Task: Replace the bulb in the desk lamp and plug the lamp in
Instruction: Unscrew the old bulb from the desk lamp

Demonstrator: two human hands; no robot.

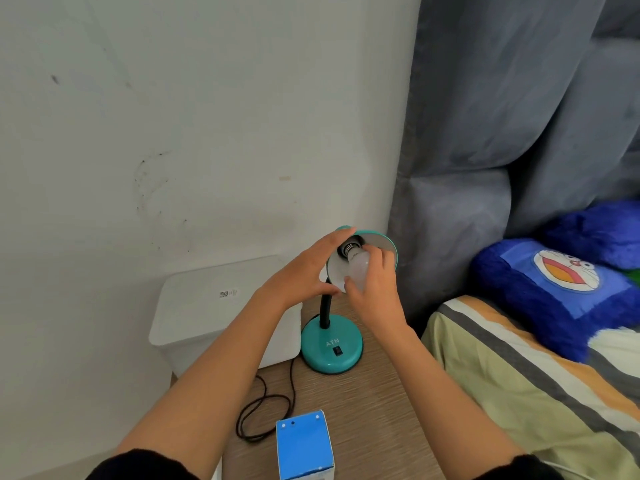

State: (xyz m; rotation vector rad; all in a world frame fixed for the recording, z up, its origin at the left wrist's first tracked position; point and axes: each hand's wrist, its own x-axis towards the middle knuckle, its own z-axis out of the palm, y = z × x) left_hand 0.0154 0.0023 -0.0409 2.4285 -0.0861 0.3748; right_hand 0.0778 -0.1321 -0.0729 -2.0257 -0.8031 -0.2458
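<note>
A teal desk lamp stands on a wooden bedside table, its round base marked ATN with a black switch. Its shade is tilted up so the white inside faces me. My left hand grips the shade's left rim. My right hand holds a white bulb whose metal screw base sits at the socket; how deep it is threaded I cannot tell. The lamp's black cord lies coiled on the table. Its plug is out of sight.
A blue bulb box stands at the table's near edge. A white lidded bin sits left of the lamp against the wall. On the right are a bed with a striped sheet, a blue plush pillow and a grey curtain.
</note>
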